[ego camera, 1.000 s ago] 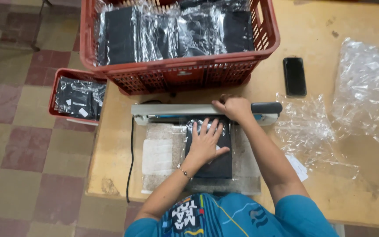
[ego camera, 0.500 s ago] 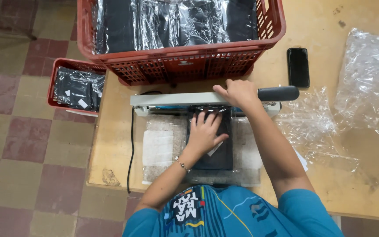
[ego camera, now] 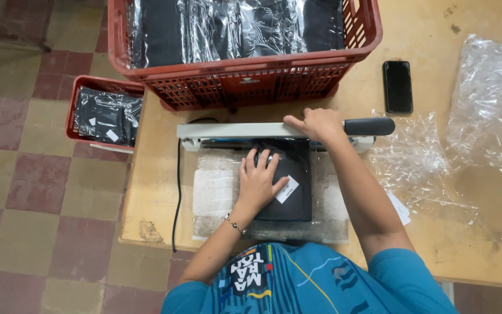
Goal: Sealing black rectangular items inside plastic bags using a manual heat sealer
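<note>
Sealer arm (ego camera: 245,130) of the impulse heat sealer is pressed down by the right hand (ego camera: 319,124), fingers curled over the bar beside its black handle (ego camera: 369,126). Left hand (ego camera: 259,179) lies flat, fingers spread, on the black bagged garment (ego camera: 296,195), whose far end sits under the arm. Behind the sealer: red crate (ego camera: 251,75) of bagged garments. Right of it: black phone (ego camera: 398,86), loose clear bags (ego camera: 483,104).

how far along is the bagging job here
Done: big red crate and small red bin hold many bagged dark items. In hand: left hand steadies a dark packet; right hand presses the sealer arm. Left: loose clear bags lie unused.
</note>
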